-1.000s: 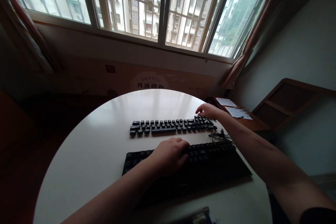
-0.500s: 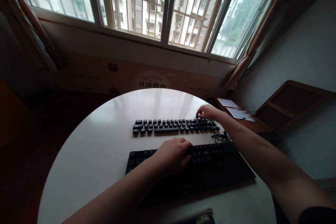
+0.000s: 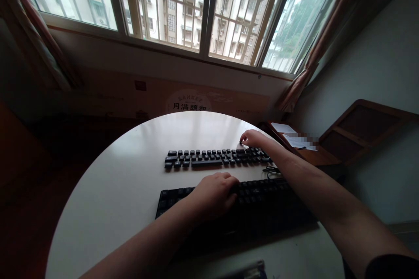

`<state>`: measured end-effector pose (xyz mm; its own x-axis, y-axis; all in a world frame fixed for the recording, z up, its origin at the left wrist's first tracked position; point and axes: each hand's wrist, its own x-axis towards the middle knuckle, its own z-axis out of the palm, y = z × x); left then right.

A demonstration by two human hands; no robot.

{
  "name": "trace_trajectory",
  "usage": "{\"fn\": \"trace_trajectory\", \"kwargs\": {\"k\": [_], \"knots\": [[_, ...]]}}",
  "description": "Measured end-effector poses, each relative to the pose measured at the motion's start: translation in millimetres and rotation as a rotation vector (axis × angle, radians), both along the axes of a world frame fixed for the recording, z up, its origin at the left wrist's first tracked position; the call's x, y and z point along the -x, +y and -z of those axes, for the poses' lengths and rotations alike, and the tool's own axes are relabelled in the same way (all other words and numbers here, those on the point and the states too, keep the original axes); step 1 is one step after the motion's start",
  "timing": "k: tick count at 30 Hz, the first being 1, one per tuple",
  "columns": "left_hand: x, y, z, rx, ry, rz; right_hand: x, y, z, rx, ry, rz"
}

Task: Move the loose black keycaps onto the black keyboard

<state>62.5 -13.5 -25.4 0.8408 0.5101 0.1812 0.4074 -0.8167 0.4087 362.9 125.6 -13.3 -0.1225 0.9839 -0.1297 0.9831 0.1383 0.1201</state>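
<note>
My right hand reaches over the table's far right part, fingers pinched on a small black keycap. Just in front of it, black keycaps stand in rows on the white tabletop, a long space bar among them. My left hand lies over the middle of a black keyboard, fingers curled down against its keys. Whatever is between the left thumb and fingers is lost in the dark. My left forearm covers part of the keyboard's near left side.
A coiled black cable lies between the keycap rows and the keyboard. At the near edge of the round white table is a partly cut-off object. Papers rest on a wooden surface to the right, below a window.
My right hand has closed on a keycap at the back of the rows and moved it a little left. My left hand has stayed on the keyboard. The view has shifted slightly.
</note>
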Motion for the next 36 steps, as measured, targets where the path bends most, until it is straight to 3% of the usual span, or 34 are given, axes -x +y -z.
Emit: {"fn": "trace_trajectory", "kwargs": {"k": [6,10,14,16,19,23,28,36], "knots": [[-0.8,-0.5,-3.3,0.003,0.013,0.004,11.0,-5.7,-3.0,-0.098,0.053,-0.007],[-1.7,0.6,-2.4,0.005,0.012,0.007,17.0,-28.0,-18.5,-0.279,0.142,-0.035],[-2.0,1.6,-1.5,0.011,0.02,0.013,17.5,-83.6,-38.8,-0.406,0.246,-0.092],[-2.2,1.8,-1.2,0.009,0.022,0.011,16.8,-122.9,-42.9,-0.409,0.364,-0.196],[-2.7,1.8,-0.6,0.0,0.015,0.009,15.6,-182.0,-37.3,-0.27,0.492,-0.295],[-2.8,1.8,-0.2,0.004,0.013,0.016,13.0,-233.8,-16.2,-0.186,0.401,-0.258],[-2.4,1.4,-1.0,0.009,0.016,0.009,11.7,-250.6,4.5,-0.252,0.293,-0.259],[-1.7,0.9,-1.6,0.02,0.022,0.015,12.0,-248.2,11.0,-0.335,0.242,-0.248]]}}
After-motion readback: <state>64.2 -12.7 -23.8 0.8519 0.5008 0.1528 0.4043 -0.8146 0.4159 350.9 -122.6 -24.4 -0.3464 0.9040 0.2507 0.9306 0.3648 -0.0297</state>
